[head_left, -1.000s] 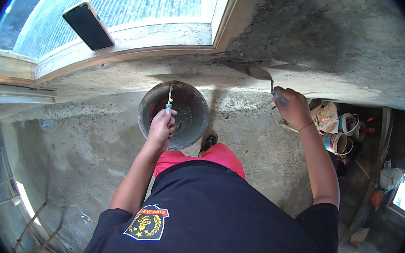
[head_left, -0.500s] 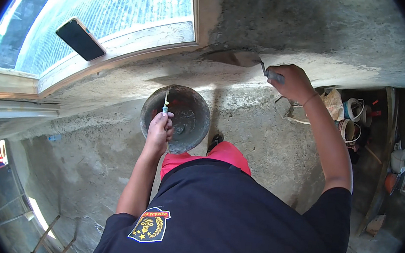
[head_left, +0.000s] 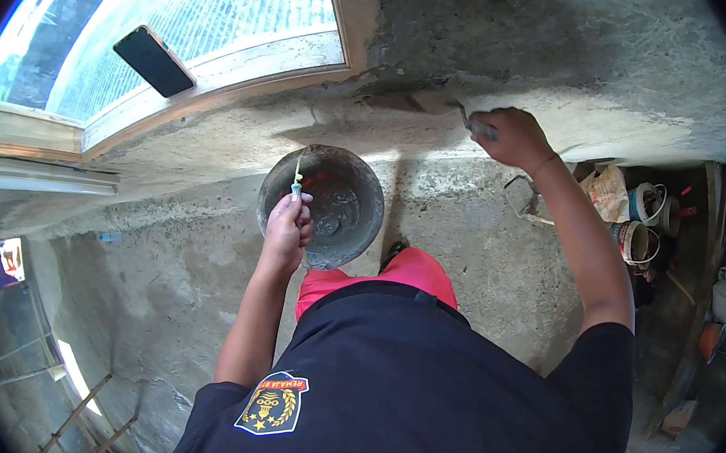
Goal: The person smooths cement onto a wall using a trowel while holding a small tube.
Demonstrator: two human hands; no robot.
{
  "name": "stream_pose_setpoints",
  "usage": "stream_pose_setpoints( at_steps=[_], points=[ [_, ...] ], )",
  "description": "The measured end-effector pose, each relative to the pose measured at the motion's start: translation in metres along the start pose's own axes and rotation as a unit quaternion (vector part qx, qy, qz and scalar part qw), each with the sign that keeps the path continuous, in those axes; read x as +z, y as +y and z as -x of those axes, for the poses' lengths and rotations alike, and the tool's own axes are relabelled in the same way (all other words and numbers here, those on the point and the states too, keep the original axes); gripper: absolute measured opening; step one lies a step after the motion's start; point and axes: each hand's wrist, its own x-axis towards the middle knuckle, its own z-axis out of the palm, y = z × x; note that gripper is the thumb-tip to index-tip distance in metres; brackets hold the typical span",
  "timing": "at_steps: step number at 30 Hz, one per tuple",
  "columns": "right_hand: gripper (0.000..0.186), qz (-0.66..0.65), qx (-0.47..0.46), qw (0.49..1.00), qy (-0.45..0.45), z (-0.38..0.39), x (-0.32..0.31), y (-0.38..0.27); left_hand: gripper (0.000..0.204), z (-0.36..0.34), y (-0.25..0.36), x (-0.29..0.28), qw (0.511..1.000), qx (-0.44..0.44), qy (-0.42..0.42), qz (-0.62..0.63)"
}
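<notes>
My left hand (head_left: pixel 288 220) grips a small thin tool (head_left: pixel 297 187) with a pale blue handle, held upright in the picture over the dark round bucket (head_left: pixel 343 220). My right hand (head_left: pixel 513 139) is closed on the grey handle of a trowel (head_left: pixel 476 125), whose blade lies at the rough cement wall (head_left: pixel 589 56) under the dark patch, right of the window. The blade is dim against the wall, so its exact contact is hard to tell.
A phone (head_left: pixel 153 60) leans on the window frame (head_left: pixel 247 67) at upper left. Pails (head_left: pixel 638 243) and a sack (head_left: pixel 606 193) sit on the right. Wooden poles (head_left: pixel 79 409) stand at lower left. Under me is a concrete floor (head_left: pixel 499 266).
My right hand and trowel have moved up and slightly left along the wall. My left hand still holds its tool over the bucket. The view has shifted a little.
</notes>
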Motion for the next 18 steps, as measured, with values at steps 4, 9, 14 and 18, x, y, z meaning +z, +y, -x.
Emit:
stream_pose_setpoints(
  at_steps=[4,9,14,18],
  points=[
    [0.027,0.029,0.032,0.999,0.0,-0.008,0.013,0.012,0.022,0.011,0.001,0.006,1.0,0.017,-0.003,0.0],
    [0.026,0.018,0.122,0.99,-0.066,0.029,0.03,0.028,0.022,0.022,0.004,0.013,1.0,0.029,0.011,0.002],
    [0.033,-0.126,0.135,0.981,-0.067,0.071,0.014,-0.001,0.023,0.035,0.012,0.023,0.999,0.03,0.029,0.012],
    [0.04,-0.129,-0.016,0.987,-0.095,0.088,-0.009,-0.046,0.023,0.044,0.017,0.027,0.999,0.036,0.014,-0.011]
  ],
)
